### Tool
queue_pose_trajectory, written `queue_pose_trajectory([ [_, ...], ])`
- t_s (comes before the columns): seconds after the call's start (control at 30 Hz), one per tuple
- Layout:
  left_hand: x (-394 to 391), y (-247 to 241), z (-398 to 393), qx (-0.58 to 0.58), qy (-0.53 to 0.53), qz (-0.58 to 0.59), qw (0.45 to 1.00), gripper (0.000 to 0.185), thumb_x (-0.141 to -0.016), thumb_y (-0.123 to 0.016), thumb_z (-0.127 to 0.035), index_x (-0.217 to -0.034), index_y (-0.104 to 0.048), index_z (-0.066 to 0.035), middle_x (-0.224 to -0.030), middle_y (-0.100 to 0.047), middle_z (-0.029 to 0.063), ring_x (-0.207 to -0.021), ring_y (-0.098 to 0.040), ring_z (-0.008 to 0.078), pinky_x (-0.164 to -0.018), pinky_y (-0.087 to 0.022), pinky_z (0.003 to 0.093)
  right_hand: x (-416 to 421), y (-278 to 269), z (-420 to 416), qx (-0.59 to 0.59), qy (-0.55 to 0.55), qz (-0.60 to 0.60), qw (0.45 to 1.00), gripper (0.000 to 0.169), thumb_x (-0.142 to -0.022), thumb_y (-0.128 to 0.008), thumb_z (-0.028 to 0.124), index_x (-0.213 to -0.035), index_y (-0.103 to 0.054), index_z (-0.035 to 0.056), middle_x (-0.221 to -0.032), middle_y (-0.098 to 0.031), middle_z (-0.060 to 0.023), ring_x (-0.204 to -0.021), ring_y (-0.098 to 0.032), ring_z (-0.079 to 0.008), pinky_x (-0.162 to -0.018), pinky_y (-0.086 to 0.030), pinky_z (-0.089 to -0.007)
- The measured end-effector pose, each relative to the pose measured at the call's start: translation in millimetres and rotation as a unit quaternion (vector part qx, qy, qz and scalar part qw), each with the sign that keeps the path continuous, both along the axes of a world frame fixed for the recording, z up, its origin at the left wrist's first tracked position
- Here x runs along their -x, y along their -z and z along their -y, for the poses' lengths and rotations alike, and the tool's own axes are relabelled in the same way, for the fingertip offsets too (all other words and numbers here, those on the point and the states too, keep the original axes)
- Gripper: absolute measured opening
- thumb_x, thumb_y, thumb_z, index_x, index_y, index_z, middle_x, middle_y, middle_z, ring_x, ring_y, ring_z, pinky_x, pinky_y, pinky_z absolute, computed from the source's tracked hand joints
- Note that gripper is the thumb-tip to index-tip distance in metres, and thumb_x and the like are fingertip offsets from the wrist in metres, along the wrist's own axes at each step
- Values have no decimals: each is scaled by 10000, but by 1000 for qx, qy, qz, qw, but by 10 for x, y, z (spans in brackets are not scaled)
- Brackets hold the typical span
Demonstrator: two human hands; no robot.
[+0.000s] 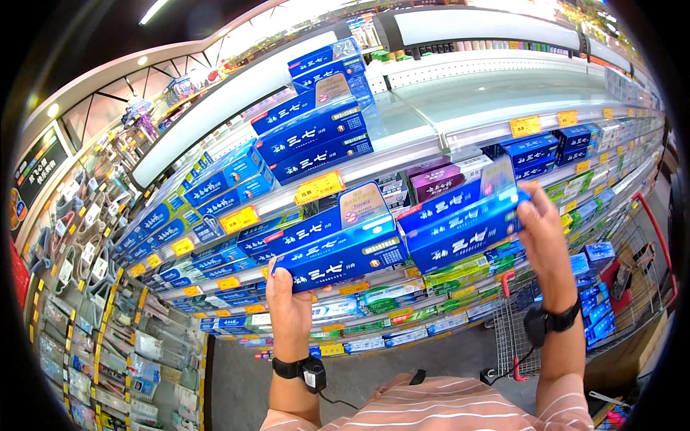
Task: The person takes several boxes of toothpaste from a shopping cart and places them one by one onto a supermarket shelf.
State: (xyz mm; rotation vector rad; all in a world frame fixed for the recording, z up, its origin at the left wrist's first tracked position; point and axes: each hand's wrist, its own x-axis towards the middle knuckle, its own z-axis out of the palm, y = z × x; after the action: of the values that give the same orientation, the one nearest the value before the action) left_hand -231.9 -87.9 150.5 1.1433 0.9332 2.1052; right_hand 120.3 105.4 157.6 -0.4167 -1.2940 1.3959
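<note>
My left hand (291, 301) grips the left end of a blue toothpaste carton (345, 261) with a raised card flap at its back. In my right hand (542, 226) is the right end of a similar blue carton (463, 234), also with an upright flap. The inner ends of the two cartons are close together; I cannot tell whether they touch. Both are held in front of the shelves. Beyond them, on the upper shelf, similar blue cartons (312, 134) are stacked beside other blue toothpaste boxes (232, 178).
Shelf edges (388, 156) with yellow price tags run across the view. Lower shelves hold green boxes (458, 272) and more cartons. At the right stands a wire shopping cart (520, 334) near a cart with blue boxes (598, 312). Hanging goods (81, 258) line the left.
</note>
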Motion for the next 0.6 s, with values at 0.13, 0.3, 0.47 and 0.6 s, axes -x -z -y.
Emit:
queue_pose_trajectory([
  [0.13,-18,37,-71,-14,-20,21,999,536,-1036,-575,-416,-1373,-442,-20,-1211,-651,168,-998,-703,253,-707,-624,399,73,-581,-316,-68,-14,0,998,399,-979,-687,232,-1279,-542,13,-1077,-633,-29,-907,-607,-91,-761,-515,-253],
  [0.3,25,35,-85,-14,-61,23,998,562,-1033,-555,-474,-1342,-497,-8,-1169,-684,154,-929,-728,224,-650,-624,332,244,-984,-755,-123,-2,-18,992,390,-998,-669,256,-1264,-543,0,-1090,-632,-62,-939,-631,-119,-871,-555,-306],
  [0.47,96,103,19,6,-28,10,1000,586,-1028,-574,-450,-1384,-437,-5,-1227,-640,163,-993,-704,246,-700,-625,377,478,-1134,-1234,-143,20,14,989,454,-1001,-665,274,-1294,-499,-31,-1135,-613,-113,-968,-651,-163,-903,-579,-364],
  [0.6,160,222,45,17,-11,27,999,588,-1025,-598,-404,-1407,-416,4,-1250,-621,163,-1035,-689,258,-725,-631,396,606,-1172,-1452,-128,18,64,990,483,-998,-668,278,-1311,-486,-42,-1145,-618,-128,-1001,-655,-182,-894,-581,-363],
])
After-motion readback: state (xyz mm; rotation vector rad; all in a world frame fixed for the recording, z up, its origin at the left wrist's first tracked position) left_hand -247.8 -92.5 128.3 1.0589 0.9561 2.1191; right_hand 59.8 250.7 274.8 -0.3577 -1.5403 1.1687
